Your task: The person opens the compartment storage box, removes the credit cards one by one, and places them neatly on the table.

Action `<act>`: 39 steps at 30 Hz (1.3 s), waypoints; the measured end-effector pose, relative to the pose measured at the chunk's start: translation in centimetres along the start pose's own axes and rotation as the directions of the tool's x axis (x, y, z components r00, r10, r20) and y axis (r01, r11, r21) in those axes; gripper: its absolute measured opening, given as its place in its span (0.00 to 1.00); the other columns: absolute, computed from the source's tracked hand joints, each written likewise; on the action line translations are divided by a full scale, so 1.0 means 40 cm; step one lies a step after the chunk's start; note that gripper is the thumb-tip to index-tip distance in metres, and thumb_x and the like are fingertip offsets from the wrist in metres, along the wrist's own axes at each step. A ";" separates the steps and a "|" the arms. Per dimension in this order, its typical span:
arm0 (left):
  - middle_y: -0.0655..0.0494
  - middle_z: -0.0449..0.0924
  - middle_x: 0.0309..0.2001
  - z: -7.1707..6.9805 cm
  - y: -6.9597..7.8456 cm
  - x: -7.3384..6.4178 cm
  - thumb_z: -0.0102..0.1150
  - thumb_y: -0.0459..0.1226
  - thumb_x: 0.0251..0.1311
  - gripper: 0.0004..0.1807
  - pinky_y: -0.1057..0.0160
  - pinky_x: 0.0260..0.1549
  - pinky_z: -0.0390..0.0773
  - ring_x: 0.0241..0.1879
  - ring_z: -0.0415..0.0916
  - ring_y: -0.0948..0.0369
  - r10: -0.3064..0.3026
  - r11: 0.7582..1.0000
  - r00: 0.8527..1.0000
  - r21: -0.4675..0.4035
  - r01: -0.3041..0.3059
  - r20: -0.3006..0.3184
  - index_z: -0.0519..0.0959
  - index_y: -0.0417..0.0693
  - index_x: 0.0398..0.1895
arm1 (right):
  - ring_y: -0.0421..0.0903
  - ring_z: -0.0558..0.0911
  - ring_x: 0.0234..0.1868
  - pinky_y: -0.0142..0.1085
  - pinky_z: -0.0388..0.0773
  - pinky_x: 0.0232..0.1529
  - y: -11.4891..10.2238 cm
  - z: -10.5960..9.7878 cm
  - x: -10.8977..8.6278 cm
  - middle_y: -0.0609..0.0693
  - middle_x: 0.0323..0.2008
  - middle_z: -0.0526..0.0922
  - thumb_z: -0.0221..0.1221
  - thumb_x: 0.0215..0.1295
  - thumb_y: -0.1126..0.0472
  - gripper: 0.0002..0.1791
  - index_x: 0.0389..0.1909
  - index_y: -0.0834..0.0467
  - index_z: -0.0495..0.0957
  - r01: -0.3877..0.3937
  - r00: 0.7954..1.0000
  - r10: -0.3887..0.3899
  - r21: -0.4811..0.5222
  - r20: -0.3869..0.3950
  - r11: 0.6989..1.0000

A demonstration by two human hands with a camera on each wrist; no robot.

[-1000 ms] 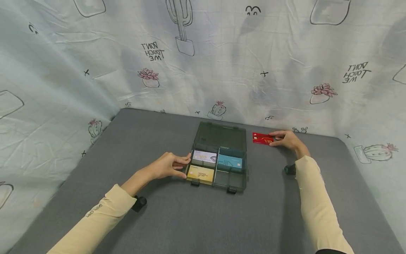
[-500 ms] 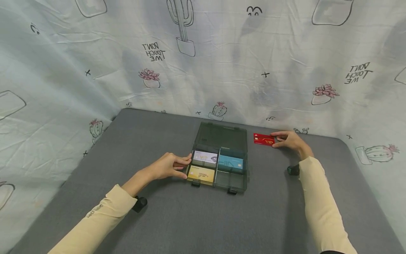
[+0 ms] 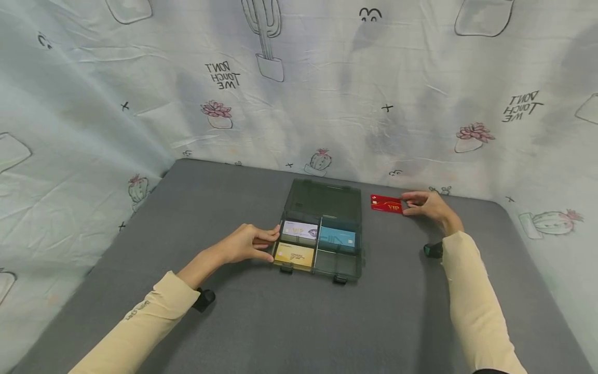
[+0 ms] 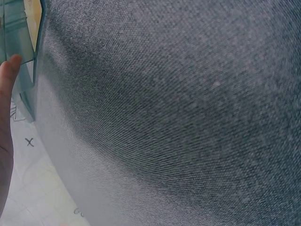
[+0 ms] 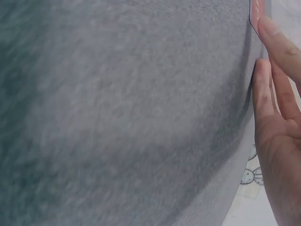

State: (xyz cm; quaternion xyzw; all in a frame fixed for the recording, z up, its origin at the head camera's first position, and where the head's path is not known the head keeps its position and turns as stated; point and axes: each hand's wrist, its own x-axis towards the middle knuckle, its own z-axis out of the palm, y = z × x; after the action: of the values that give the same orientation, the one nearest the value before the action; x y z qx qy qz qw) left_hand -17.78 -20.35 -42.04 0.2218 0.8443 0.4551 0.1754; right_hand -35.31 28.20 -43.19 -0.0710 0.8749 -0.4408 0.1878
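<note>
A green translucent plastic compartment box stands with its lid raised. Three compartments hold cards: a lilac VIP card, a blue card and a yellow card; the front right one is bare. My left hand touches the box's left side, thumb and fingers spread along it; in the left wrist view a straight fingertip meets the wall. To the right of the lid a red VIP card lies on the table. At its right end is my right hand, fingertips at the edge, thumb and fingers apart.
Grey cloth covers the table. Two dark latches, one of them the right latch, stick out from the box's front. A white curtain with cactus drawings rises behind the table's far edge.
My right hand has shifted slightly right, so its fingertips have slid from over the red VIP card to its right edge. The card, the box and my left hand stay put.
</note>
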 end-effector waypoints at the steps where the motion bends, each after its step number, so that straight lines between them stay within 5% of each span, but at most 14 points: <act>1: 0.39 0.57 0.69 0.000 0.000 -0.001 0.71 0.31 0.49 0.33 0.68 0.51 0.79 0.61 0.69 0.49 0.003 1.000 1.000 0.001 -0.003 0.001 0.72 0.32 0.60 | 0.39 0.75 0.51 0.19 0.75 0.45 0.002 -0.002 -0.006 0.64 0.64 0.68 0.69 0.57 0.62 0.35 0.65 0.64 0.69 0.014 1.000 -0.014 0.004 -0.010 1.000; 9: 0.39 0.56 0.69 0.002 -0.002 -0.003 0.70 0.32 0.49 0.33 0.68 0.51 0.79 0.61 0.69 0.48 0.007 1.000 1.000 -0.001 -0.007 0.006 0.72 0.32 0.61 | 0.30 0.80 0.43 0.21 0.80 0.44 0.023 0.000 -0.044 0.67 0.60 0.73 0.63 0.62 0.69 0.29 0.63 0.73 0.67 0.166 0.979 -0.148 0.126 -0.139 0.978; 15: 0.39 0.57 0.69 0.002 -0.005 -0.001 0.71 0.33 0.49 0.33 0.68 0.51 0.79 0.61 0.69 0.48 0.012 1.000 1.000 0.002 -0.012 0.007 0.72 0.32 0.61 | 0.28 0.79 0.42 0.21 0.80 0.45 0.016 0.011 -0.077 0.41 0.47 0.81 0.62 0.63 0.69 0.28 0.62 0.75 0.66 0.184 0.969 -0.133 0.252 -0.209 0.950; 20: 0.39 0.57 0.69 0.000 -0.009 -0.004 0.71 0.32 0.49 0.33 0.68 0.51 0.79 0.60 0.69 0.47 0.017 1.000 1.000 -0.001 -0.017 -0.003 0.72 0.31 0.60 | 0.29 0.79 0.43 0.22 0.79 0.48 -0.013 0.032 -0.101 0.31 0.40 0.79 0.61 0.64 0.69 0.18 0.55 0.61 0.74 0.186 0.967 -0.106 0.359 -0.231 0.915; 28: 0.39 0.56 0.69 0.002 -0.010 -0.003 0.70 0.31 0.49 0.34 0.68 0.51 0.79 0.61 0.68 0.48 0.011 1.000 1.000 -0.011 -0.011 -0.002 0.71 0.31 0.61 | 0.32 0.79 0.47 0.24 0.78 0.51 -0.063 0.077 -0.146 0.34 0.43 0.78 0.59 0.66 0.69 0.16 0.52 0.53 0.75 0.137 0.980 -0.064 0.407 -0.189 0.903; 33: 0.39 0.56 0.69 0.002 -0.007 -0.002 0.71 0.30 0.48 0.34 0.68 0.51 0.79 0.61 0.69 0.47 0.011 1.000 1.000 -0.002 -0.011 -0.005 0.71 0.31 0.61 | 0.33 0.78 0.48 0.25 0.78 0.52 -0.089 0.109 -0.176 0.42 0.50 0.77 0.61 0.66 0.64 0.24 0.62 0.61 0.70 0.117 0.983 -0.042 0.438 -0.177 0.891; 39: 0.39 0.56 0.69 0.004 -0.011 -0.002 0.70 0.30 0.48 0.34 0.68 0.51 0.79 0.61 0.68 0.47 0.012 1.000 1.000 -0.008 -0.012 -0.004 0.71 0.31 0.61 | 0.34 0.80 0.47 0.26 0.79 0.51 -0.120 0.156 -0.218 0.41 0.47 0.80 0.61 0.65 0.64 0.29 0.65 0.68 0.66 0.143 0.986 -0.071 0.532 -0.153 0.835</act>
State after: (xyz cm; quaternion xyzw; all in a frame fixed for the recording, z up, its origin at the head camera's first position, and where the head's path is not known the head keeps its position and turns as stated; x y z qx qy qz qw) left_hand -17.73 -20.50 -42.49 0.2253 0.8414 0.4600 0.1721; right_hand -25.05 23.18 -40.40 -0.0357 0.7197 -0.6831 0.1191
